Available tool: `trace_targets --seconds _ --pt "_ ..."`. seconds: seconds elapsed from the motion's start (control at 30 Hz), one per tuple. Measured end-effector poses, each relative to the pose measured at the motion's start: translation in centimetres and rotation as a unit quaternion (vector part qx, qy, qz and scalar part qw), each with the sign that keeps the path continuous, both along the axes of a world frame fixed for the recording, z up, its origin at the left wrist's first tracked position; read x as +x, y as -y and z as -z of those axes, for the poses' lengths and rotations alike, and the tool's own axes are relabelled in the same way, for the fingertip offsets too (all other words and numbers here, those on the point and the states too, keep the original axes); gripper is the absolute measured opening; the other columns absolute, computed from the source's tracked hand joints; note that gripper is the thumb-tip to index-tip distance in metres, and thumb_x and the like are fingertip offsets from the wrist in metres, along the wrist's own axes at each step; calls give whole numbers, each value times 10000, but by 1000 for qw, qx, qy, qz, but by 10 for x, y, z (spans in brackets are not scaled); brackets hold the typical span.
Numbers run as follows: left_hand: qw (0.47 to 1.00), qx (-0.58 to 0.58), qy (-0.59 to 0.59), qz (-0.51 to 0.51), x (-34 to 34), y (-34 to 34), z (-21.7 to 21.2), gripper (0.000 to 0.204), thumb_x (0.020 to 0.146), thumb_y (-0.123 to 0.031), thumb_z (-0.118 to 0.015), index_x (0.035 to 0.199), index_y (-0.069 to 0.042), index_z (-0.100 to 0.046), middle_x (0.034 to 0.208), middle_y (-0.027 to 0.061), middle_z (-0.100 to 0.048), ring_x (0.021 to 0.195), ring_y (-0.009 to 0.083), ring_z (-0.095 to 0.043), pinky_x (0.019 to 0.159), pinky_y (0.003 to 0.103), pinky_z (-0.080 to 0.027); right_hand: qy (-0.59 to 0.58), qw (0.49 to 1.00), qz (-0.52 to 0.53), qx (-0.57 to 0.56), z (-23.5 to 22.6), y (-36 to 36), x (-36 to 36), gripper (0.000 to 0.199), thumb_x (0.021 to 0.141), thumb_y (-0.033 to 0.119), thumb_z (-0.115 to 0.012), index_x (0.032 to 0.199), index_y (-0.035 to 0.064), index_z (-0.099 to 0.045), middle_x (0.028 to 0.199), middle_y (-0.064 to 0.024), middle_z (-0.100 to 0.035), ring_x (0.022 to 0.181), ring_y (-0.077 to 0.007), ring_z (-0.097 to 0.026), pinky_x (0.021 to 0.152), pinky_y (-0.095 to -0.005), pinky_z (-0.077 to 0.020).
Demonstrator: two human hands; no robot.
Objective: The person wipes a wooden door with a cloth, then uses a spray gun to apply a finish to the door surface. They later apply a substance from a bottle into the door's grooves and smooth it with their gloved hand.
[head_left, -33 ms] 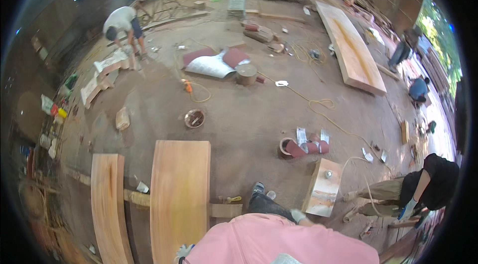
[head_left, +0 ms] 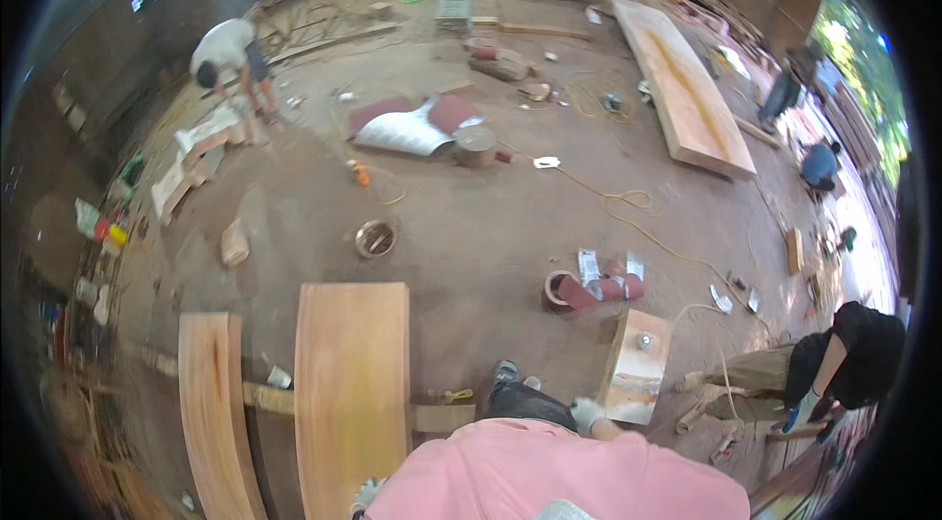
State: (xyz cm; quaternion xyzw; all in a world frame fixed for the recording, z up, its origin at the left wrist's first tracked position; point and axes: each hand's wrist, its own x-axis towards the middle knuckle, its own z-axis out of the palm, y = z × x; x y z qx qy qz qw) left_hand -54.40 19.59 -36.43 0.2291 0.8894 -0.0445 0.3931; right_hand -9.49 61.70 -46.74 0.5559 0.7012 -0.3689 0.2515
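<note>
My left hand [head_left: 368,494], in a pale glove, is low in the view at the right edge of a wide wooden plank [head_left: 351,378]. It seems to touch the plank, but my pink top hides most of it and its fingers are too small to read. My right hand [head_left: 589,414], also gloved, is beside my dark-trousered leg, close to the lower left corner of a thick wood block [head_left: 636,373]. A small round metallic thing [head_left: 644,339] sits on that block. Blur hides how the right fingers are bent, and I see nothing held in them.
A narrower plank [head_left: 218,402] lies to the left, across a timber support [head_left: 267,396]. Ahead are a bowl [head_left: 376,239], rolled red abrasive sheet [head_left: 613,288] and a yellow cord [head_left: 628,211]. Co-workers are at far left [head_left: 224,49] and right [head_left: 844,363]. A long slab [head_left: 687,88] lies far right.
The whole view has shifted slightly. My right hand is a little higher, nearer the wood block's corner. My left hand stays by the wide plank's edge.
</note>
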Motion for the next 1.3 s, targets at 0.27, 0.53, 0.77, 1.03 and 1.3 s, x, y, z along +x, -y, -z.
trace_targets --seconds 0.27,0.53,0.77,1.03,1.3 --pt "876 277 -63 390 -48 -339 29 386 865 -270 -630 1230 -150 -596 1175 162 -617 1270 360 -502 1025 593 -413 -17 952 273 137 -97 -233 9 554 907 557 -524 1066 80 -756 1136 -181 -717 1102 -379 -665 985 -470 -491" --pt "845 217 61 484 -123 -524 66 178 915 -240 -590 1050 -133 -638 994 115 -635 944 310 -612 784 464 -467 31 935 350 53 -66 -156 9 436 873 390 -546 1086 63 -739 1211 -211 -676 1128 -385 -650 952 -481 -518" --pt "850 131 145 490 -213 -737 72 271 907 -331 -628 1098 -141 -651 1048 100 -650 988 315 -617 819 454 -493 155 798 575 -92 -35 -70 -46 428 831 339 -591 1136 74 -733 1232 -209 -670 1159 -373 -644 954 -462 -523" --pt "874 289 273 280 -329 -992 49 166 948 -311 -623 953 -145 -622 814 -3 -612 711 147 -589 594 313 -458 -124 899 392 149 -25 -218 -188 318 900 343 -609 1077 101 -719 1109 -187 -714 1043 -372 -669 875 -436 -519" --pt "881 210 309 290 -265 -1099 11 194 914 -281 -651 932 -88 -663 777 40 -661 684 152 -607 627 315 -501 -12 771 636 -29 -85 -272 -206 415 880 370 -555 1135 94 -732 1209 -192 -685 1152 -386 -639 989 -450 -504"
